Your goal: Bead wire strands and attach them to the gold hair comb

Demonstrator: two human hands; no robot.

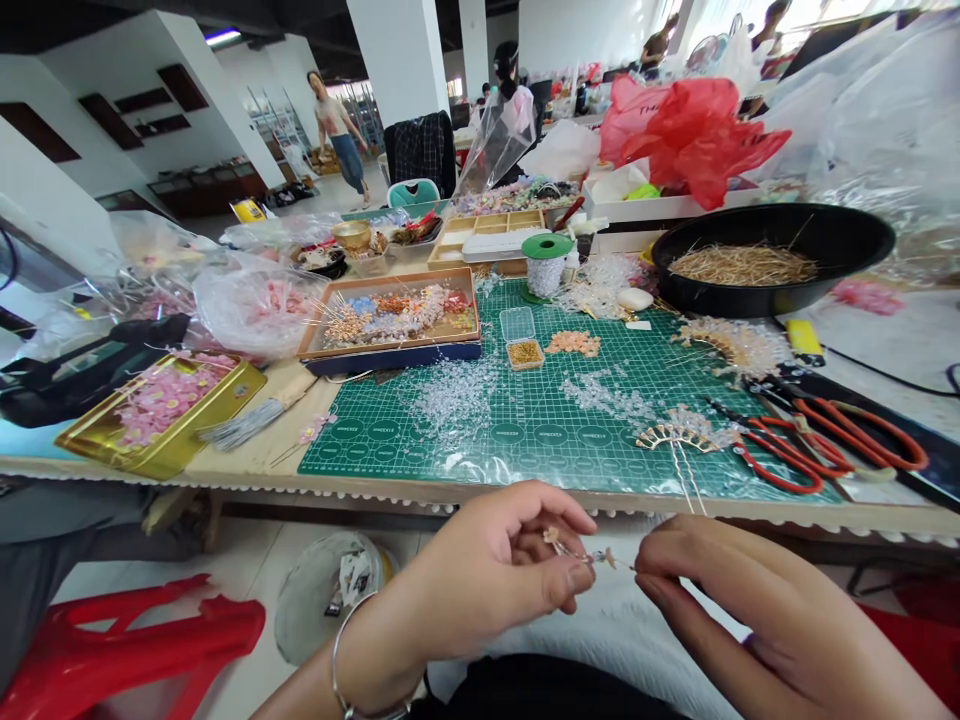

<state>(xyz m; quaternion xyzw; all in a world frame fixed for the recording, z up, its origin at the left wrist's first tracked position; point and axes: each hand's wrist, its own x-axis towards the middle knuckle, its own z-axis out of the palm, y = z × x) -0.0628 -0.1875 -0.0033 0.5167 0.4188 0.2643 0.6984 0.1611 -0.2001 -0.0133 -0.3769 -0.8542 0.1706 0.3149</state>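
Just in front of the table edge, my left hand (pixel 517 560) is closed around a small beaded wire sprig (pixel 574 550) with peach flower-shaped beads and clear beads. My right hand (pixel 720 590) pinches the thin wire end of the same sprig, thumb against forefinger. On the green cutting mat (pixel 375 430) beyond lie loose clear beads (pixel 457 395), a pile of peach beads (pixel 574 343) and a small clear box of gold beads (pixel 525 353). A gold hairpin comb (pixel 679 435) with clear beads rests near the mat's front edge.
Red-handled pliers (pixel 795 455) lie at the right, below a black bowl of gold pins (pixel 772 270). A spool (pixel 546 265) stands at the back. To the left are a box of beaded pieces (pixel 397 315) and a gold tin of pink flowers (pixel 169 400). A bin (pixel 300 600) stands below.
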